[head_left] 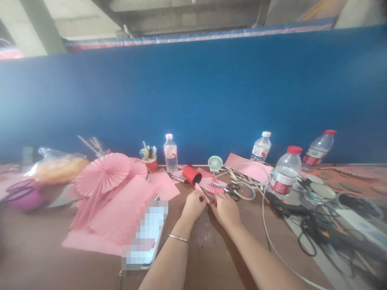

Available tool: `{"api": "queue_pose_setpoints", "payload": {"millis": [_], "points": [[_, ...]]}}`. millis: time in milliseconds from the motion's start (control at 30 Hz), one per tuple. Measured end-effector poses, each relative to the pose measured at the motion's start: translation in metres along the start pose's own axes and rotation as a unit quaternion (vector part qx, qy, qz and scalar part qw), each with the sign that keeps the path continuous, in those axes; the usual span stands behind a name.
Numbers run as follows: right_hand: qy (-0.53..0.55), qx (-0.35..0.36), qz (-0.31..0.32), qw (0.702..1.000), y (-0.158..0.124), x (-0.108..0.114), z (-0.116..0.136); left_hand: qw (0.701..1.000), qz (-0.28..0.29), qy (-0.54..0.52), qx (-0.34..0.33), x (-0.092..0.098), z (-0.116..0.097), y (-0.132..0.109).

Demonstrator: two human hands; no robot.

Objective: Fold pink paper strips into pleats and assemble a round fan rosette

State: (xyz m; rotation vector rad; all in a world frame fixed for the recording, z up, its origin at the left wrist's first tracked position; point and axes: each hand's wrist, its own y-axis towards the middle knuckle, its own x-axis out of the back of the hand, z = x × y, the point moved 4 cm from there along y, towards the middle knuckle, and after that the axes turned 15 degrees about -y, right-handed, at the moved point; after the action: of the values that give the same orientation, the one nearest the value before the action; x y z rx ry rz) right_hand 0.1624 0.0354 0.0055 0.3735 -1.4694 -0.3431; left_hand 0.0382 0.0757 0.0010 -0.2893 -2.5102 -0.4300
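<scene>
My left hand (pixel 193 206) and my right hand (pixel 225 209) meet over the brown table (pixel 36 249), fingers pinched together on a narrow folded strip of pink paper (pixel 202 192) that sticks up between them. A thin bracelet circles my left wrist. Just beyond my fingers lie a small pleated pink paper fan (pixel 215 185), black-handled scissors (pixel 231 188) and a red cup (pixel 191 175) on its side.
Pink paper rosettes (pixel 104 174) and loose pink sheets (pixel 121 213) lie at the left, next to a phone (pixel 145 237). Several water bottles (pixel 284 172), a pen cup (pixel 150 161), a small fan (pixel 215 163) and tangled cables (pixel 314 229) fill the back and right. A blue wall stands behind.
</scene>
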Motion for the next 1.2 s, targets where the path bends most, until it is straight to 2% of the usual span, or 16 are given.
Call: {"api": "queue_pose_setpoints", "payload": {"millis": [133, 300, 400, 567, 733, 967, 1200], "points": [[-0.008, -0.006, 0.004, 1.000, -0.001, -0.002, -0.002, 0.998, 0.012, 0.059, -0.013, 0.000, -0.008, -0.006], [-0.014, -0.010, 0.005, 1.000, -0.002, -0.003, -0.003, 0.989, 0.039, 0.146, 0.005, 0.003, -0.022, -0.014], [-0.025, -0.005, 0.002, 1.000, -0.002, -0.001, -0.002, 0.991, 0.039, 0.125, 0.000, 0.003, -0.023, -0.016], [-0.029, -0.003, 0.003, 1.000, -0.001, 0.000, -0.001, 0.996, 0.037, 0.077, 0.022, 0.001, -0.013, -0.015], [-0.031, -0.004, 0.002, 1.000, -0.001, 0.000, -0.001, 0.993, 0.048, 0.092, 0.054, -0.002, -0.008, -0.014], [-0.039, 0.000, -0.006, 0.999, 0.000, 0.000, -0.001, 0.994, 0.024, 0.096, 0.043, -0.003, -0.005, -0.014], [-0.042, 0.003, -0.007, 0.999, -0.001, 0.000, -0.001, 0.993, 0.038, 0.096, 0.052, -0.003, -0.007, -0.014]]}}
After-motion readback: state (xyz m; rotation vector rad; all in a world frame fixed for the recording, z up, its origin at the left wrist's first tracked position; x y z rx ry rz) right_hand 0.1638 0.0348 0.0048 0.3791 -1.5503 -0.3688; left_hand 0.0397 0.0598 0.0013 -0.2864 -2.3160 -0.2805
